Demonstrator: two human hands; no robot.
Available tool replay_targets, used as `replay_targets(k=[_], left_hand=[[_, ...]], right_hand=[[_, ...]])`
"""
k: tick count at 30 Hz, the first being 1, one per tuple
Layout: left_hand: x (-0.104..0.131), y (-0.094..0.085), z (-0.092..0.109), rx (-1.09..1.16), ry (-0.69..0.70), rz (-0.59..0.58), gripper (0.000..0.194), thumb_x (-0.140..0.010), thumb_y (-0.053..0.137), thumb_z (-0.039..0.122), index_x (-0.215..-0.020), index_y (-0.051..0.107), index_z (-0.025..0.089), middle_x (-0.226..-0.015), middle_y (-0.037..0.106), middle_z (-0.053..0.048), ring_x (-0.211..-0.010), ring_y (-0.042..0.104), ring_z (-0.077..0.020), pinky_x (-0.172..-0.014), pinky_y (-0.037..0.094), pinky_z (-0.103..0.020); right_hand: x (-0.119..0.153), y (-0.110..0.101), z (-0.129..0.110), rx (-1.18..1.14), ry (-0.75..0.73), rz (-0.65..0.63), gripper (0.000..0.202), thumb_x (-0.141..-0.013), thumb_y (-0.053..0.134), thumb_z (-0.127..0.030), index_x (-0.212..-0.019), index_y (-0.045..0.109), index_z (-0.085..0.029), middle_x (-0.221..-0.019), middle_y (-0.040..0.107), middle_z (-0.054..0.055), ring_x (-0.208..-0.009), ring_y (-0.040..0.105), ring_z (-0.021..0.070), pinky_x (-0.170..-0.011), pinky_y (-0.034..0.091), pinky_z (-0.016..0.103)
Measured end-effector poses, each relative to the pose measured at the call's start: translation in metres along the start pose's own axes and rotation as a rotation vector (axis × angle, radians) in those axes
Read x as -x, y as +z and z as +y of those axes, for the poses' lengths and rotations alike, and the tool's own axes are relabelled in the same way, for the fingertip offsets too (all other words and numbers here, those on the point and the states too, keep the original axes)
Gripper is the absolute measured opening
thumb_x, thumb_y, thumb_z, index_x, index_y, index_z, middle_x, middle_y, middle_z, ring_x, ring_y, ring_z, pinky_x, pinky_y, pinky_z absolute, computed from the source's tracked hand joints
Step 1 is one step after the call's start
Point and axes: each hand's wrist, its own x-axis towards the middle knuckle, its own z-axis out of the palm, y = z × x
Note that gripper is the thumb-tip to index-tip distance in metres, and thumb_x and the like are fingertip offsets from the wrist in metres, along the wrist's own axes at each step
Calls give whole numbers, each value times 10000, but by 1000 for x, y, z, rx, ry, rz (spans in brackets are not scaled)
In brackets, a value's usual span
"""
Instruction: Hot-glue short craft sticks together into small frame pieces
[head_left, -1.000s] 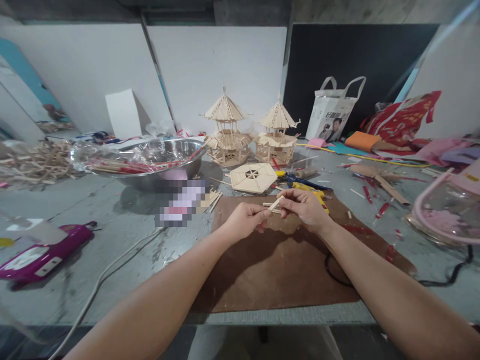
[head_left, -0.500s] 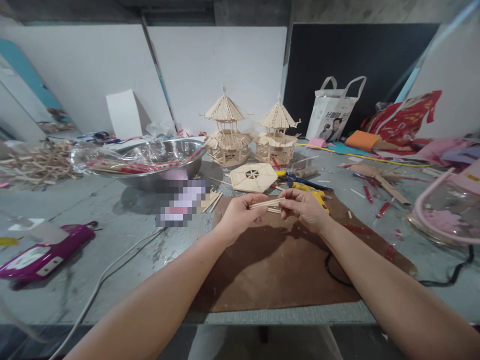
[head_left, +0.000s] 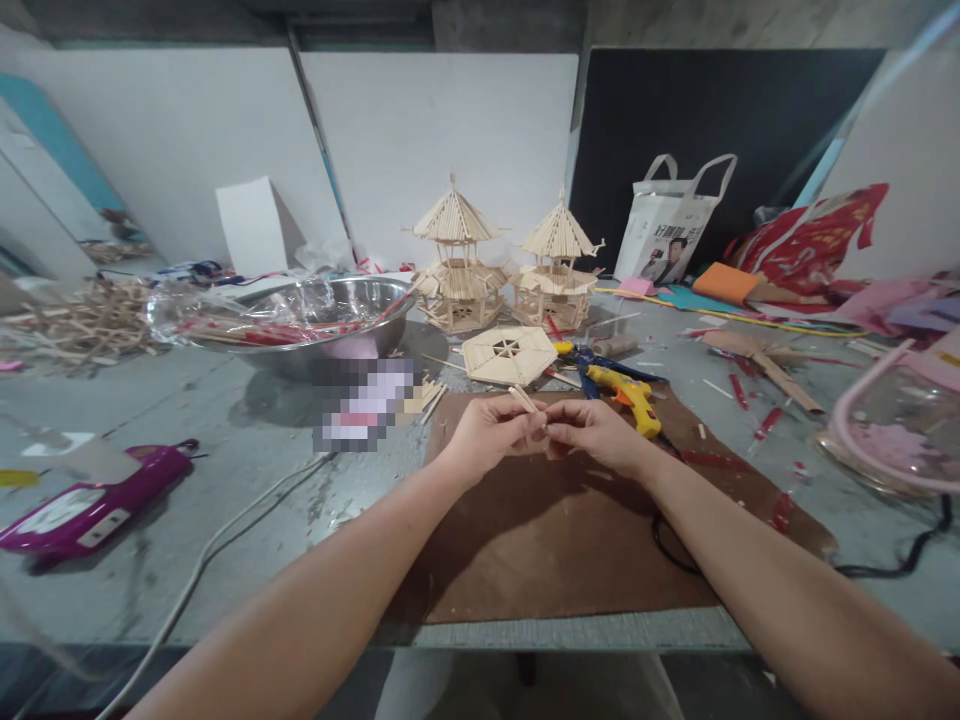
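Observation:
Small wooden sticks [head_left: 523,397] are pinched between my left hand [head_left: 491,432] and my right hand [head_left: 589,428], which meet above the brown mat [head_left: 555,560]. The sticks point up and away from me; their lower ends are hidden by my fingers. Just beyond my hands lies a flat hexagonal wooden panel [head_left: 484,368] with a spoked opening in its middle. A yellow glue gun [head_left: 628,392] rests right of my right hand. Two small stick-built pagodas [head_left: 459,285] stand behind the panel.
A steel bowl [head_left: 300,345] with plastic-wrapped sticks stands at the left. A purple power strip [head_left: 97,500] and a white cable [head_left: 225,540] lie nearer me. At the right are a pink-rimmed clear container [head_left: 892,430], red scraps [head_left: 768,422] and a white bag [head_left: 664,235].
My hands have come together. The sticks have turned from lying crosswise between them to pointing away from me. More of the glue gun shows now.

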Motion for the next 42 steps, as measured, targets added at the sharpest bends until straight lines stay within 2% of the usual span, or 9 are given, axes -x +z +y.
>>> replay_targets(k=[4,8,14,20,22,27,33,39,42], left_hand=[[0,-2,-1,-261,139,48,222,-676,505,332,-742,620,154,-848,556,-57,-664,498,-108,-545,410,-207],[1,-3,1,-494,246,18,207,-710,458,289,-753,621,170,-777,561,-53,-696,501,-120,-591,389,-203],[2,-4,6,-596,192,-42,217,-730,417,276,-769,599,164,-584,551,-10,-541,479,-93,-513,344,-180],[2,-2,5,-359,-24,-334,275,-740,391,346,-727,562,131,-560,537,-4,-457,473,-72,-468,368,-181],[2,-2,4,-273,-79,-369,302,-738,390,373,-726,563,125,-579,549,-18,-485,484,-77,-474,379,-184],[3,-1,5,-97,-135,-357,318,-716,429,402,-732,575,120,-665,583,-38,-560,506,-84,-535,396,-202],[5,0,4,136,-257,-399,339,-687,462,437,-770,552,121,-655,569,-43,-555,519,-93,-532,419,-227],[2,-1,0,242,-289,-293,354,-689,465,433,-882,524,143,-579,495,15,-424,472,-71,-424,396,-219],[0,-3,0,308,-311,-251,341,-695,462,421,-887,519,145,-547,445,39,-371,428,-53,-366,353,-198]], right_hand=[[-2,2,5,169,-88,23,212,-696,502,-297,-828,583,-152,-668,559,10,-586,502,98,-563,387,245],[-3,0,7,365,-220,129,206,-695,502,-301,-826,593,-172,-852,563,48,-795,502,151,-686,382,283],[-3,-3,3,403,-244,283,200,-650,547,-345,-764,563,-182,-733,544,24,-647,484,121,-569,381,254],[-1,1,-4,192,-157,219,244,-619,582,-318,-812,547,-173,-672,531,-4,-562,457,84,-502,363,221],[-1,2,-6,138,-124,195,206,-611,586,-313,-750,548,-165,-670,541,-2,-547,455,79,-475,356,211],[0,4,-9,15,-85,261,241,-577,607,-328,-734,515,-171,-630,512,-19,-490,436,64,-397,325,187],[0,4,-9,-54,-68,231,236,-574,613,-338,-699,515,-164,-585,505,-27,-478,437,59,-376,284,174],[-3,0,-4,65,-78,292,243,-621,562,-388,-709,506,-169,-577,527,-19,-400,361,49,-374,279,195],[-4,-12,-4,279,-100,476,268,-646,514,-429,-724,522,-173,-630,550,9,-460,429,84,-424,326,221]])
